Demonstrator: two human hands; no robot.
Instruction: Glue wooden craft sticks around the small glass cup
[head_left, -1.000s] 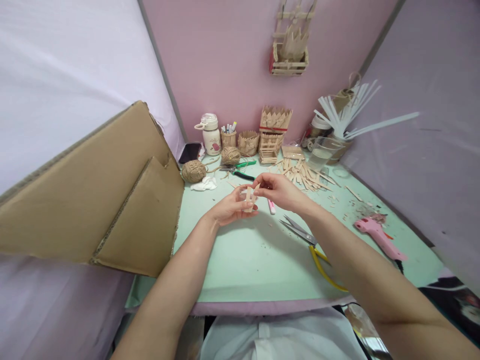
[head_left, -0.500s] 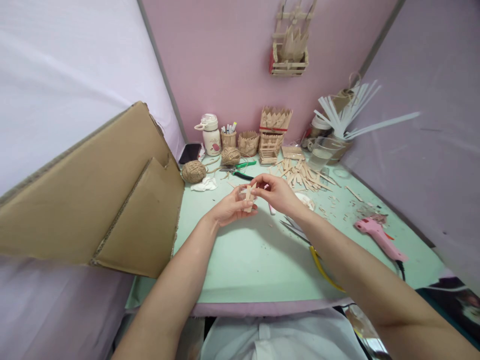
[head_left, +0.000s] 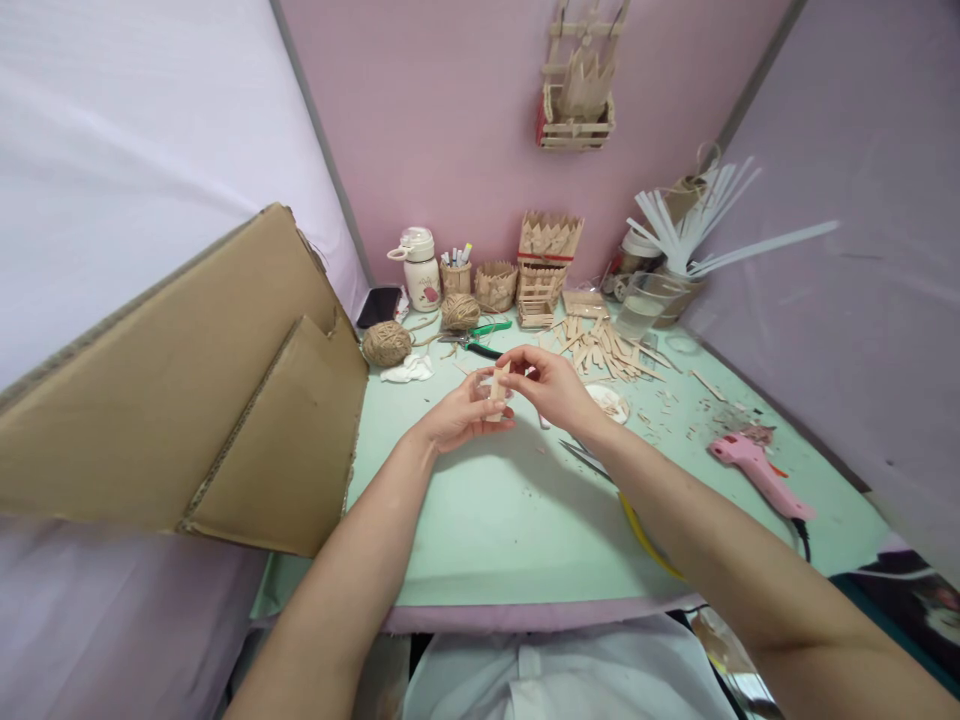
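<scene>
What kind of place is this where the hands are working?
Likely a small craft workstation: a mint-green table walled by pink panels, strewn with wooden craft sticks, twine balls and a pink glue gun. The left hand and right hand hold a small stick piece.

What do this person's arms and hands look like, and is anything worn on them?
The left forearm and right forearm are bare to the frame's edge, with no sleeves in view. The left hand and right hand wear no gloves, and no watch, bracelet or ring shows. A white garment shows at the picture's bottom edge.
</scene>
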